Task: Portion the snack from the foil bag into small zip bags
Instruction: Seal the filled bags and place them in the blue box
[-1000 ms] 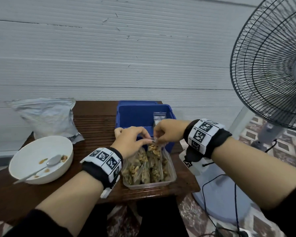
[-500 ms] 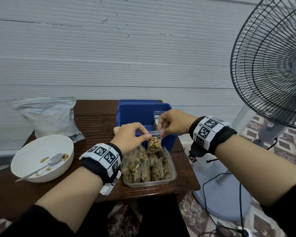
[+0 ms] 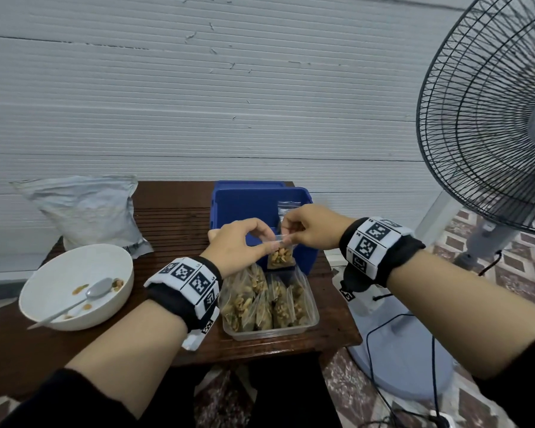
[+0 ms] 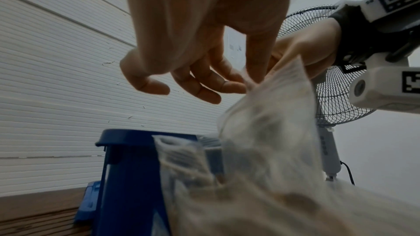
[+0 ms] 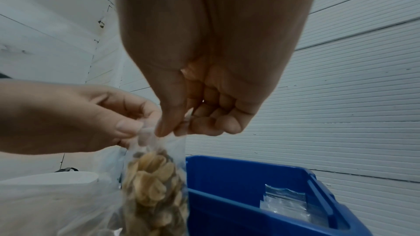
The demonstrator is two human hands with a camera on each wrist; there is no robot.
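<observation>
Small bag: point(image 3: 280, 254) full of snack, up in the air over the clear box point(image 3: 309, 323); a second ago it sat low among the other full bags.
My left hand: point(image 3: 240, 242) pinches its top edge.
My right hand: point(image 3: 309, 227) pinches the top too.
Meaning: I think I am zipping it shut.
Writing: none I can read; the foil bag point(image 3: 84, 208) looks plain.

Small zip bag point(image 3: 280, 255): clear, contents tan/golden-brown. Filled bags point(image 3: 261, 299) in clear tray point(image 3: 309, 323): same tan. Bin point(image 3: 247, 205): solid blue. Foil bag point(image 3: 84, 208): silver-grey. Bowl point(image 3: 59, 273): white; spoon point(image 3: 98, 288) grey. Table point(image 3: 173, 223): dark brown, slatted. Wristbands point(image 3: 372, 245): black w/ white panels, black square-code markings. Fan point(image 3: 488, 118): black grille, pale base. Wall: white, ribbed.
</observation>
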